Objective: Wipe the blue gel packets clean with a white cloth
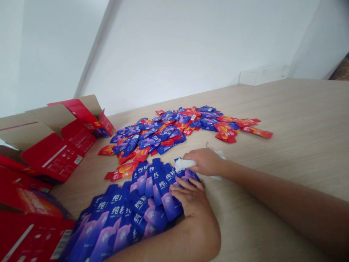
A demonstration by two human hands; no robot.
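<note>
My left hand [191, 198] lies with its fingers spread over the right end of the overlapping rows of blue-purple sachets [117, 214]. These sachets carry white lettering and face upward. Just beyond it, my right hand [205, 162] is closed around a crumpled white tissue [185, 164], which touches the upper edge of the sachets. Another white piece [218, 177], perhaps part of the same tissue, shows beneath the right hand. Farther back is a loose heap of mixed blue and red sachets [169, 131], with a few red ones [256, 131] trailing to the right.
Open red cardboard boxes [51, 156] stand along the left side, flaps up, close to the sachet rows. At the back of the wooden table [286, 145], a white box [261, 76] sits against the white wall [191, 47].
</note>
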